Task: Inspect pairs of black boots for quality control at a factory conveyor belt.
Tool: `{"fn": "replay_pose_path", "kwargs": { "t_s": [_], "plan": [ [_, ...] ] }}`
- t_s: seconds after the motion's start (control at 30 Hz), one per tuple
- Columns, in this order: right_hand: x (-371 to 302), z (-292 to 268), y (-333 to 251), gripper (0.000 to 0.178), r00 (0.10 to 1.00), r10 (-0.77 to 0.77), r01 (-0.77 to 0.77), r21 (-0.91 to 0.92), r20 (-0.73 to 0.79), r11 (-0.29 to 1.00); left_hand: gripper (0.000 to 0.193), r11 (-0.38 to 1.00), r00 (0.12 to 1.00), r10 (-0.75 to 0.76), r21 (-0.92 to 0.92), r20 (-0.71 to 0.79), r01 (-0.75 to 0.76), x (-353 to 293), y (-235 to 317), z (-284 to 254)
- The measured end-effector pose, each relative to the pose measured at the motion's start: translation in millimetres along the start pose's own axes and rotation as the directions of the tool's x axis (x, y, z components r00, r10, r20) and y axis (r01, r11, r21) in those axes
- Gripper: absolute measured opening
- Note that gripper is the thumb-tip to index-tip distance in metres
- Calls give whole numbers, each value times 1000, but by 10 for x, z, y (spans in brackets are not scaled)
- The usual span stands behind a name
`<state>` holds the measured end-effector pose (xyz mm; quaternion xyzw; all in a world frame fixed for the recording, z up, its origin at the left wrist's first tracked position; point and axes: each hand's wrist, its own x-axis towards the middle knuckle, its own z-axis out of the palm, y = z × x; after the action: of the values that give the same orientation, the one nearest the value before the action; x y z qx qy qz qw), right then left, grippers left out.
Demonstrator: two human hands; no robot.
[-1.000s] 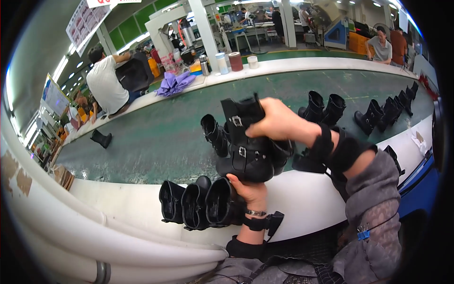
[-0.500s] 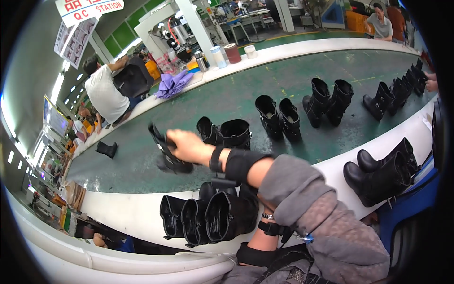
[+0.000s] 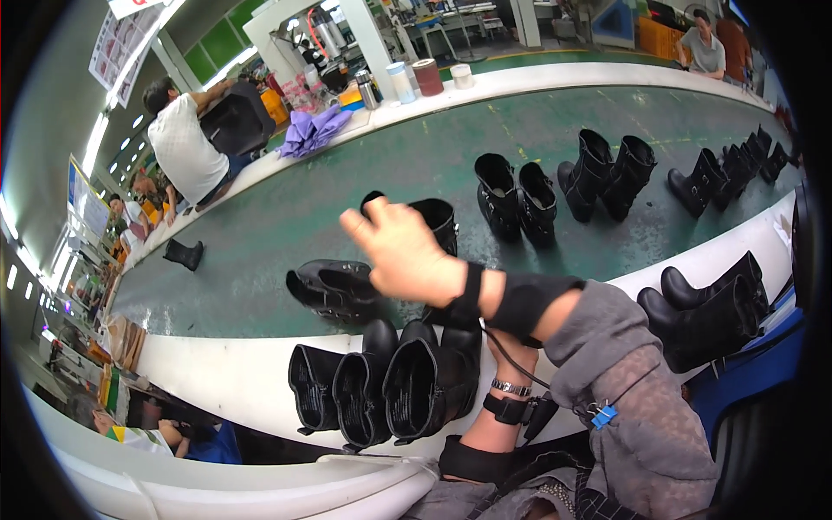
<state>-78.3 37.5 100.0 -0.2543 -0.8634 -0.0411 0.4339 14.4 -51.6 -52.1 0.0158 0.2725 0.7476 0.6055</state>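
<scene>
My right hand (image 3: 407,247) reaches leftward over the green belt, fingers apart and nothing in them. Just left of it, a pair of black boots (image 3: 325,290) lies on its side on the belt. Behind the hand, another black boot (image 3: 440,221) stands partly covered. My left forearm, with a metal watch (image 3: 511,387) and a black strap, rises from below; my right forearm crosses over it, so the left hand's fingers are hidden. Beside that arm, several black boots (image 3: 364,399) stand on the near white ledge (image 3: 217,373), their open tops facing me.
Along the belt (image 3: 243,234) stand further buckled black boots (image 3: 598,178) to the right and a single boot (image 3: 184,254) far left. Two boots (image 3: 711,308) lie on the ledge at right. A purple cloth (image 3: 312,130) and containers (image 3: 426,78) line the far ledge, where people sit.
My right hand has let go of the boot it held, which now lies on the belt beside another. The hand has moved right and up, and its fingers have spread.
</scene>
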Motion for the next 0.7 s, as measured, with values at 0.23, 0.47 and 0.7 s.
{"fn": "replay_pose_path", "kwargs": {
  "t_s": [0.23, 0.47, 0.7],
  "plan": [
    [-3, 105, 483, 80, 919, 120, -141, 31, 375, 989, 22, 998, 995, 19, 65, -95, -13, 1, 144, 227],
    [200, 553, 606, 32, 945, 30, -78, 135, 327, 988, 39, 998, 1000, -5, 56, 19, 4, 196, 222, 78],
    [233, -404, 1106, 25, 962, 259, -275, 304, 90, 912, 80, 990, 990, -139, 4, -2, 139, 190, 288, 72]
  ]
}}
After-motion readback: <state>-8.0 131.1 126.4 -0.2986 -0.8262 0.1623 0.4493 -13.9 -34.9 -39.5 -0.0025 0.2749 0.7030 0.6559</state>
